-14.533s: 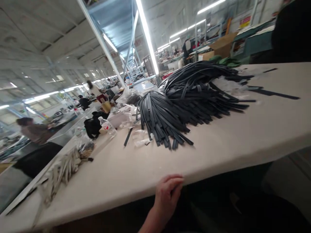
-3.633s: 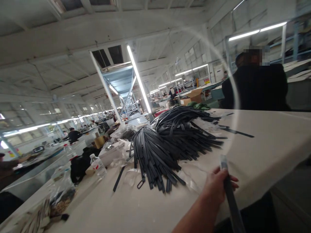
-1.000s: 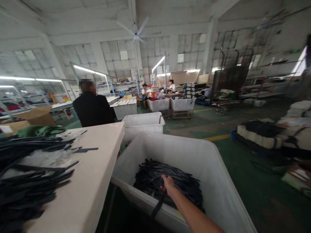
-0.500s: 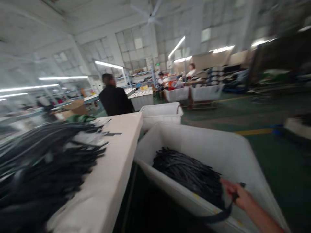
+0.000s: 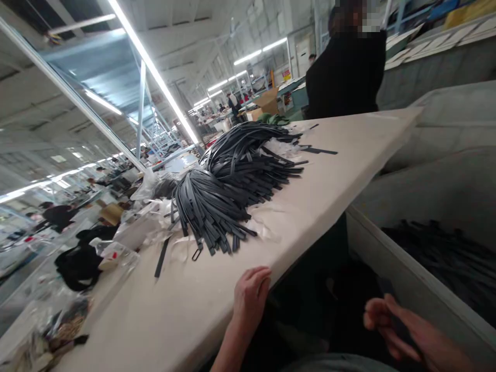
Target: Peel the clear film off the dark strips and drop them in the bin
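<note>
My right hand (image 5: 401, 328) is closed on a dark strap (image 5: 401, 326), beside the near wall of a white bin. Its fingers are slightly blurred. My left hand (image 5: 251, 294) lies at the front edge of the pale table (image 5: 313, 206), its fingers curled together and no object visible in them. Beyond it, a large bundle of dark straps (image 5: 217, 206) is heaped on the tabletop, ends fanned toward me. One loose strap (image 5: 161, 257) lies left of the heap. More dark straps (image 5: 445, 253) lie inside the bin, partly in shadow.
The white bin (image 5: 414, 268) stands close against the table's right side, with another bin (image 5: 457, 108) behind it. A person in black (image 5: 343, 72) is beyond the table's far end. Plastic bags and a black item (image 5: 79, 266) crowd the left side.
The view has swung left, toward the table. My right hand, over the bin before, is now beside its near wall, still holding a strap. My left hand has come into view.
</note>
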`<state>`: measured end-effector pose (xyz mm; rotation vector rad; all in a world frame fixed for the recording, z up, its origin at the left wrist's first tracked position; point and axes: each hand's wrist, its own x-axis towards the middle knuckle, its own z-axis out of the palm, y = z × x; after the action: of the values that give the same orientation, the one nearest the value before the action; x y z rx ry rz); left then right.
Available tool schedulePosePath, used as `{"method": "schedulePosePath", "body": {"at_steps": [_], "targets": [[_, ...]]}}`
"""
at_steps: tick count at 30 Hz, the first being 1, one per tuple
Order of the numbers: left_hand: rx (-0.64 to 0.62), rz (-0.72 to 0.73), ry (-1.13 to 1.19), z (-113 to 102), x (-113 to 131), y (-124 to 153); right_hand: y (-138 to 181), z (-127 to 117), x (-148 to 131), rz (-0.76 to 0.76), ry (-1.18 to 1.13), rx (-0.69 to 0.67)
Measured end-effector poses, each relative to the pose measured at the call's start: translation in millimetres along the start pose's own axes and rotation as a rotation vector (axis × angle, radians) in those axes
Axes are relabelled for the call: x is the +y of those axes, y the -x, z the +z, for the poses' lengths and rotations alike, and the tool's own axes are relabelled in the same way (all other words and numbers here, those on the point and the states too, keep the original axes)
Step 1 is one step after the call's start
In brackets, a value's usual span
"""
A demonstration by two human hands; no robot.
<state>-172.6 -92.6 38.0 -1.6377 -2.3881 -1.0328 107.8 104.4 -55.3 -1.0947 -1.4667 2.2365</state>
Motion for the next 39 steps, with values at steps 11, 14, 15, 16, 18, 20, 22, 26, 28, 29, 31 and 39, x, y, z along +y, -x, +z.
{"method": "schedulePosePath", "body": {"at_steps": [11, 14, 15, 16, 18, 20, 22, 26, 28, 29, 31, 39], "targets": [[-0.204, 0.105, -0.345, 37.3, -9.6, -93.7, 11.8, 42.9, 10.6, 0.133, -0.200, -0.122], [-0.154, 0.159, -0.247, 39.5, -6.3, -73.6, 11.7, 33.7, 6.0, 0.155, -0.218, -0.065], [-0.121, 0.174, -0.217, 37.8, -5.5, -65.6, 9.6, 32.5, 3.2, 0.154, -0.217, -0.055], [-0.084, 0.184, -0.196, 35.1, -4.4, -57.6, 6.7, 32.9, -0.4, 0.146, -0.205, -0.058], [-0.011, 0.206, -0.183, 27.6, -0.5, -42.5, -1.4, 39.6, -11.2, 0.114, -0.139, -0.098], [0.046, 0.244, -0.191, 19.3, 6.1, -28.6, -11.1, 54.6, -26.9, 0.066, -0.031, -0.176], [0.086, 0.300, -0.195, 12.7, 14.0, -16.0, -21.4, 75.9, -45.7, 0.017, 0.083, -0.268], [0.135, 0.378, -0.177, 8.7, 25.4, 2.1, -41.8, 121.9, -76.2, -0.070, 0.234, -0.439], [0.142, 0.389, -0.168, 9.4, 27.8, 7.6, -49.9, 139.5, -82.4, -0.071, 0.256, -0.489], [0.148, 0.394, -0.164, 9.7, 28.5, 10.1, -52.8, 146.0, -83.4, -0.063, 0.260, -0.502], [0.174, 0.402, -0.157, 9.4, 29.8, 15.5, -55.7, 154.1, -83.4, -0.064, 0.265, -0.514], [0.037, -0.221, 0.478, 0.2, 46.5, 30.6, -32.7, 139.6, -105.0, -0.294, 0.344, -0.427]]}}
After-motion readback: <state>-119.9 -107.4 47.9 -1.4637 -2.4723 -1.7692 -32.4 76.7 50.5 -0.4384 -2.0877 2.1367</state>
